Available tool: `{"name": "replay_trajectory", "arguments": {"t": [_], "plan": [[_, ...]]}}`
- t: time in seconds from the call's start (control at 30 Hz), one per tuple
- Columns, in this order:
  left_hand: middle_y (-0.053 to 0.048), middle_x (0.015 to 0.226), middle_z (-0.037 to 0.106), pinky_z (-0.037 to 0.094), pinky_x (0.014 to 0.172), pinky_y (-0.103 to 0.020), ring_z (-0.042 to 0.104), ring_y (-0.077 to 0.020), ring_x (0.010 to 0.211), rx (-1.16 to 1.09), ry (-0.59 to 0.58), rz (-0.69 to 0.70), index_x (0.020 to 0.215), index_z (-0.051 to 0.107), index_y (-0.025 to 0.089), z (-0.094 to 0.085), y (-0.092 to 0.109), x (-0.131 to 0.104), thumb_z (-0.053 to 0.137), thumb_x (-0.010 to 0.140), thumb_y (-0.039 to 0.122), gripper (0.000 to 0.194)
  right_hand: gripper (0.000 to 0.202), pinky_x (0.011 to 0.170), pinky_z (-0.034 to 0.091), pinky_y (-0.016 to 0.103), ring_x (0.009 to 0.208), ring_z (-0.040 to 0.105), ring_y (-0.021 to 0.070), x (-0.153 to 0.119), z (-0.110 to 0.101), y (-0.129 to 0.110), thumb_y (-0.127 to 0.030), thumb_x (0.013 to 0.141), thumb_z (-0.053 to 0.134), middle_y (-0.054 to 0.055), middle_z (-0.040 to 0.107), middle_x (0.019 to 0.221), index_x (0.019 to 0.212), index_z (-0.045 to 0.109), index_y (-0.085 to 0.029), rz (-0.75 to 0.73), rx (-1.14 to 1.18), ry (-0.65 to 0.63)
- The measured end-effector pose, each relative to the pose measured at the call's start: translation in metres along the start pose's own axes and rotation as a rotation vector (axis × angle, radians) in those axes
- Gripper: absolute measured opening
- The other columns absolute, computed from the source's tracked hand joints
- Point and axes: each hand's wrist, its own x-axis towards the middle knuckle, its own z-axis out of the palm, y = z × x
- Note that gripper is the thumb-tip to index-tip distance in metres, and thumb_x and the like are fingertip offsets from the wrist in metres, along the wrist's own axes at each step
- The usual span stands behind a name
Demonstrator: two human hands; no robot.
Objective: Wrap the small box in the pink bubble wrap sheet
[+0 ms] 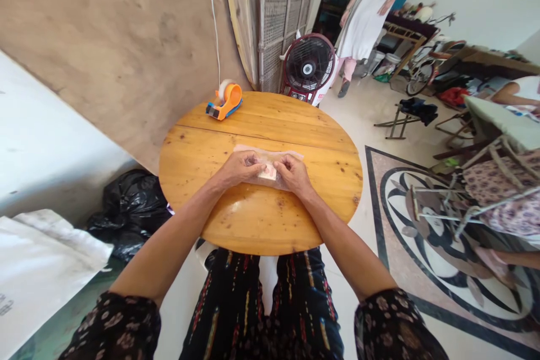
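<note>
On the round wooden table (257,219) lies a translucent pinkish plastic wrap (270,154), which looks like bubble wrap. A small pale packet or box (268,172) with faint reddish print rests at its middle, between my hands. My left hand (240,170) is closed on the wrap at the packet's left side, thumb against the fingers. From the right, my right hand (294,174) pinches the wrap beside the packet in the same way. The fingers cover part of the packet and the wrap's sides.
An orange and blue tape dispenser (228,102) with a roll of tape stands at the table's far left. Behind the table is a dark red fan (309,67). Black plastic bags (133,208) lie at left. Another person (371,5) stands beyond the fan; others' limbs show at right.
</note>
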Motion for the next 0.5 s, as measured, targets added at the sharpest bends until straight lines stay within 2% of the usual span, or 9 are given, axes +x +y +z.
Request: {"name": "replay_trajectory", "arguments": {"t": [0.23,0.5], "plan": [[0.004,0.061,0.051,0.032,0.052,-0.022,0.043,-0.0097,0.056,0.014,0.013,-0.025,0.066,0.056,0.017,0.0022,-0.0051,0.0011,0.063,0.073,0.043,0.028,0.027,0.059,0.033,0.027,0.061,0.043,0.0132,-0.0013,0.0003,0.0007,-0.044,0.084,0.056,-0.003,0.049,0.064,0.070,0.051,-0.022,-0.001,0.007,-0.011],[0.004,0.063,0.054,0.036,0.056,-0.023,0.045,-0.0109,0.059,0.063,0.044,-0.030,0.071,0.059,0.017,-0.0008,0.0004,0.0023,0.066,0.067,0.041,0.025,0.030,0.058,0.032,0.026,0.060,0.042,0.0129,-0.0004,0.0015,0.0038,-0.046,0.086,0.055,-0.004,0.047,0.063,0.069,0.050,-0.022,-0.004,-0.004,-0.005]]}}
